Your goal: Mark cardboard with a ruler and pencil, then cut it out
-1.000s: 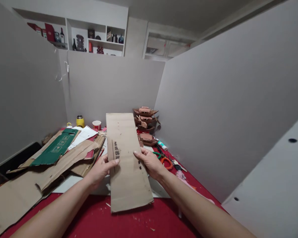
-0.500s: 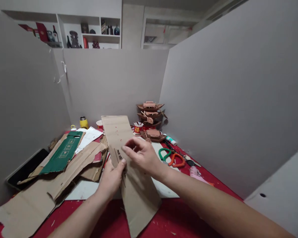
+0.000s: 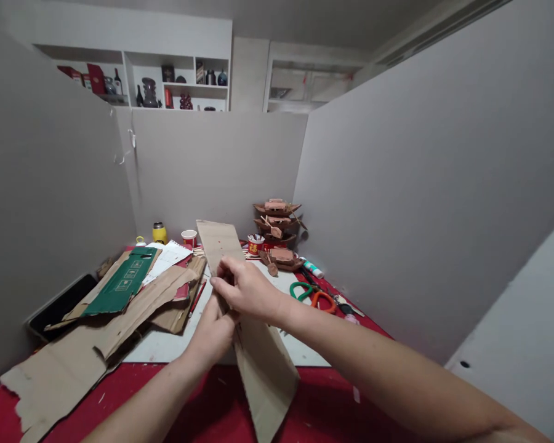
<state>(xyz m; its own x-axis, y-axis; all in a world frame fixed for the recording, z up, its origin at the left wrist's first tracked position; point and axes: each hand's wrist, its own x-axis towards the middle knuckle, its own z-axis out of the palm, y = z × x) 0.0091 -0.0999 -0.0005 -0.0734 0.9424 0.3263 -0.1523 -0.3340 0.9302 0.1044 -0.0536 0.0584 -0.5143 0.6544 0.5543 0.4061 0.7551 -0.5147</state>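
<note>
A long strip of brown cardboard (image 3: 263, 363) is held up on a slant over the front of the table. My left hand (image 3: 216, 332) grips its left edge near the middle, thumb on the near face. Just above it, my right hand (image 3: 247, 289) is curled at the same edge, its thumb and fingers pinched at the board. The right hand covers most of the printed marks there, and I cannot make out anything small between its fingers. Below the hands the strip bends toward me, its lower end over the red tabletop (image 3: 203, 406).
Torn cardboard pieces (image 3: 55, 375) and a green printed one (image 3: 120, 286) lie at the left. Stacked brown model boats (image 3: 277, 215) stand at the back, beside a red cup (image 3: 255, 245). Green-handled (image 3: 300, 290) and orange-handled tools (image 3: 323, 301) lie at the right. Grey partitions (image 3: 212, 160) enclose the table.
My right hand has moved left and down, closing onto the cardboard's edge next to my left hand. The strip is turned more edge-on, and the camera view has shifted slightly.
</note>
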